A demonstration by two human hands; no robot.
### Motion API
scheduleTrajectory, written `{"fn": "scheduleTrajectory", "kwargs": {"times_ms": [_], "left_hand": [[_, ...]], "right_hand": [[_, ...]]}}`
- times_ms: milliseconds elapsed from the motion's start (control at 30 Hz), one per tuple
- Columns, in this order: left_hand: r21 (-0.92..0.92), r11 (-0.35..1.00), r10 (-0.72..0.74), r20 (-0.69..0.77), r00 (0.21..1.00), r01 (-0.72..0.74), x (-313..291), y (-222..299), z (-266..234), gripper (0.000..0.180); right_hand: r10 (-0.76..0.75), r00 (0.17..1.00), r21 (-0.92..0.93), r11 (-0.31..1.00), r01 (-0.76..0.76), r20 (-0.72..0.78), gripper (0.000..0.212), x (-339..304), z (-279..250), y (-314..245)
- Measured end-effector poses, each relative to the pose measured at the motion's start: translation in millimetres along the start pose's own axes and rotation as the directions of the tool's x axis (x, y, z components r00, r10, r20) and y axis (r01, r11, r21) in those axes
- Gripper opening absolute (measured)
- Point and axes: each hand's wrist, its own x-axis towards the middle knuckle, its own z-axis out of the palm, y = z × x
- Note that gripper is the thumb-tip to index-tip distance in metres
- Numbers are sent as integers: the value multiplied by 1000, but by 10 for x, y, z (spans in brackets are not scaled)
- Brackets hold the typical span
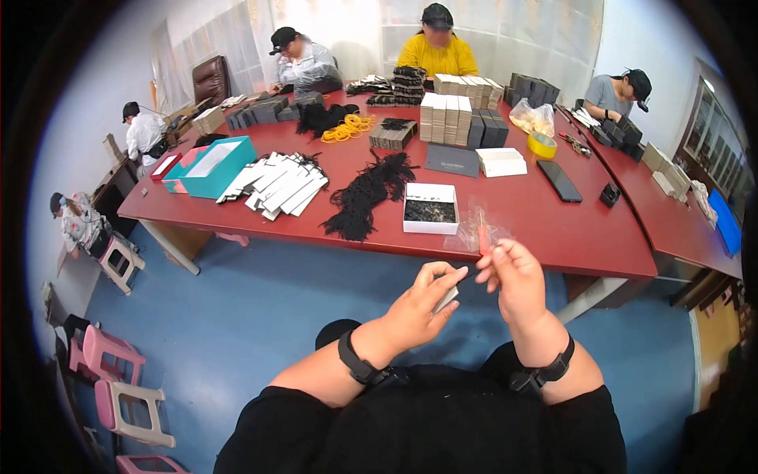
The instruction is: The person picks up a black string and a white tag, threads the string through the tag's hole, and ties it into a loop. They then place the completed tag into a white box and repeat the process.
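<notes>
A small grey card [447, 299] sits pinched in the left hand [417, 310], in front of the lap, below the red tabletop [553, 221] edge; the right hand [517, 276] fingers close on a thin red tool [482, 237]; a white box [430, 208] of black pieces stands near, beside a black tassel pile [365, 196].

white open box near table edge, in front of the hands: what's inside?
The white box holds a dark, speckled layer of small black pieces, filling it almost wall to wall. Its floor is covered, and the pieces are too small to identify.

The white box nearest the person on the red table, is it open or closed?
Open: the white box has no lid on, and dark contents show inside its white rim.
</notes>
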Motion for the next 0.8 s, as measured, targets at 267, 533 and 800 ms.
{"fn": "scheduleTrajectory", "kwargs": {"times_ms": [267,533,800], "left_hand": [[-398,826,-365,164,917,400,-98,-113,-13,63],[206,967,-227,449,864,147,75,151,-146,58],[687,570,-462,-185,867,450,857,-339,-1756,43]], "right_hand": [[-682,556,-372,418,829,475,10,-110,-32,-182],[-176,983,156,971,183,-54,8,92,-294,144],[-153,986,-317,934,164,62,19,544,-659,-133]]}}
